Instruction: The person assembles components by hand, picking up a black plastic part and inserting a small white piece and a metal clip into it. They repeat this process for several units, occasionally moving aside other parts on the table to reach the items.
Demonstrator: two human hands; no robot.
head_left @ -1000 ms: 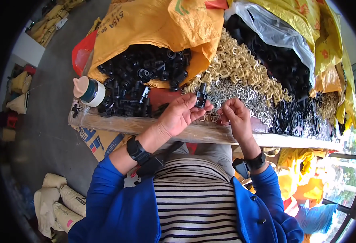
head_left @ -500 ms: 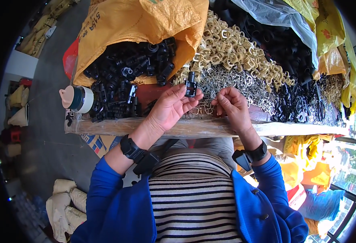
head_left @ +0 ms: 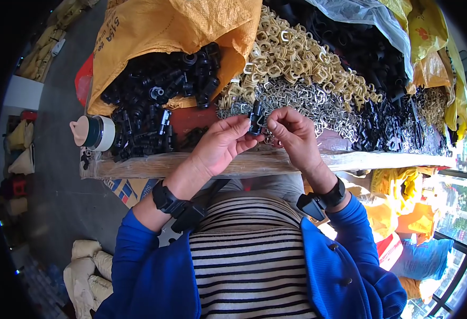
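The black fitting [head_left: 254,122] points forward (long axis leaning slightly right).

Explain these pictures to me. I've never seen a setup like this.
No robot here: a person is working bare-handed. Every picture comes from one fisheye camera worn on the head and looking down, so straight edges bend. On the table lie heaps of beige clips and silvery clips, beside an orange sack with black fittings spilling out. A lidded cup is at the left end. The left hand has a small black part in its grip; the right hand is close beside it, but I cannot tell whether it holds anything.
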